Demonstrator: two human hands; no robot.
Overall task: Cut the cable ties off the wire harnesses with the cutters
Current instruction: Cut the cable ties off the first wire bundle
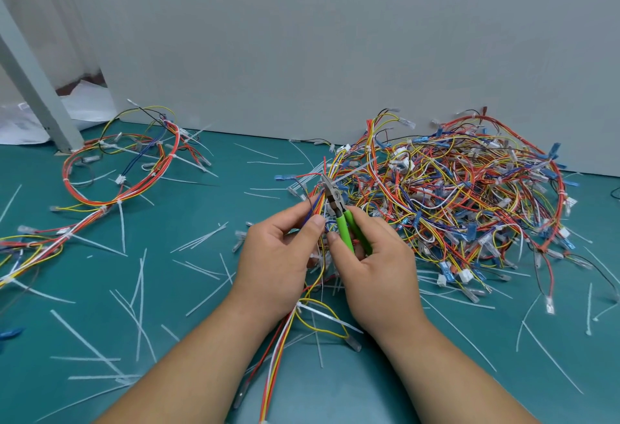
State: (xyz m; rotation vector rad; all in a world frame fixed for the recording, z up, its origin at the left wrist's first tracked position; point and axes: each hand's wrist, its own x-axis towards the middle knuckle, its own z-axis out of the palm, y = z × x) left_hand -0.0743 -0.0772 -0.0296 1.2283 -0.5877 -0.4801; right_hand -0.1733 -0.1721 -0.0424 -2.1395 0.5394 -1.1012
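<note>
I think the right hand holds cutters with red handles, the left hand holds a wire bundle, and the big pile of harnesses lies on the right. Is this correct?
Not quite. The head view shows that the cutters have green handles, not red. The rest holds: the right hand holds them, the left hand holds a wire bundle, and the big pile lies on the right.

The teal counter carries a big tangled pile of wire harnesses at the right, against the grey back panel — red, yellow, blue and white wires with blue and clear connectors. A looped harness lies well apart at the left, near a grey post. Cut white cable ties lie scattered all over.
</note>
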